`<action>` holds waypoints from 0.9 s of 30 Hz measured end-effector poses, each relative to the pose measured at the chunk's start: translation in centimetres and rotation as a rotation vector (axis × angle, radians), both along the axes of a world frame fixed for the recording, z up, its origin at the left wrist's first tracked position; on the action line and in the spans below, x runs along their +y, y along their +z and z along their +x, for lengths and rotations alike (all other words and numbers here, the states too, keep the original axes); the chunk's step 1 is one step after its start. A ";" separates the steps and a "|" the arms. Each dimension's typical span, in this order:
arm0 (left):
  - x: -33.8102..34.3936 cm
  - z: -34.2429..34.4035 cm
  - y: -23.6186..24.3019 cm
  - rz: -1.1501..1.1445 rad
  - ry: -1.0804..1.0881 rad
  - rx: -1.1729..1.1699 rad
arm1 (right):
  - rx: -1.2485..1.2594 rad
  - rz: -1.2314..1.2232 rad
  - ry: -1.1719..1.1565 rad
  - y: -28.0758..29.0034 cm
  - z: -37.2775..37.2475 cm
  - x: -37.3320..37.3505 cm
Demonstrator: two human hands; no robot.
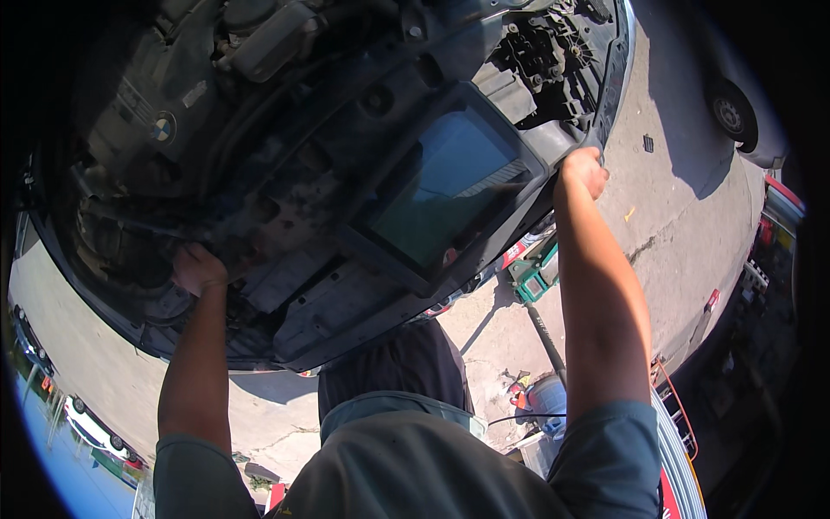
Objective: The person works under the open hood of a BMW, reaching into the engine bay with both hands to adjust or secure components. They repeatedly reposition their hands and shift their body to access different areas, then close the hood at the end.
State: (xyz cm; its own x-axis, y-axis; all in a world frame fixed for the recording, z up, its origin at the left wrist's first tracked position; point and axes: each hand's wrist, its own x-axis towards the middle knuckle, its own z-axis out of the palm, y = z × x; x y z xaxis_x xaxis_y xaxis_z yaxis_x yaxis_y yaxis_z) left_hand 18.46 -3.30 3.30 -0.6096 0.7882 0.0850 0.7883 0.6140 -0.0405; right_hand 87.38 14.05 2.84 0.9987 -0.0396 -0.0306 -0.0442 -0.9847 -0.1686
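I lean over a car's engine bay (320, 156) with both arms stretched forward. My left hand (199, 268) is down in the shaded left part of the bay, its fingers curled among dark parts; what they hold, if anything, is hidden. At the front right corner, my right hand (586, 171) is closed on the end of a grey plastic piece (550, 141). Between my hands, nearer the right one, a thick-framed tablet (450, 186) lies tilted on the bay's front, its glossy screen reflecting sky.
A dark engine cover (143, 104) with a round badge is at the far left. Below the right forearm stands a green floor jack (532, 278) with a long handle (546, 342). A blue-white container (547, 396) sits beside it. Another car's wheel (733, 112) is at the right.
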 end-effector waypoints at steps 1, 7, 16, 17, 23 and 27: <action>0.0 0.0 0.0 0.001 0.004 -0.004 | 0.003 0.000 -0.005 -0.1 0.0 0.1; -0.1 0.0 0.1 -0.020 -0.014 0.024 | -0.013 0.003 0.008 -0.3 0.0 0.0; -0.2 -0.1 0.0 0.000 -0.042 0.040 | 0.025 0.006 0.016 0.0 -0.1 -0.1; -0.3 -0.2 0.0 0.007 -0.053 0.051 | 0.040 0.007 0.017 0.2 -0.3 -0.1; 0.3 0.5 0.8 -0.091 -0.008 -0.013 | 0.093 0.012 0.088 1.3 -0.8 -0.5; 0.5 0.8 0.7 -0.033 -0.022 -0.041 | 0.055 0.001 0.062 0.9 0.0 -0.5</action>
State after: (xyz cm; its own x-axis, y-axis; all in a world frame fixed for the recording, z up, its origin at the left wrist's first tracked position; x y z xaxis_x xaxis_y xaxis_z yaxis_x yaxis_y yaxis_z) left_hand 19.28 -2.83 4.00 -0.5948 0.8032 0.0342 0.8027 0.5956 -0.0283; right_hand 87.40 13.54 3.73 0.9961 0.0228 -0.0856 0.0081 -0.9856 -0.1691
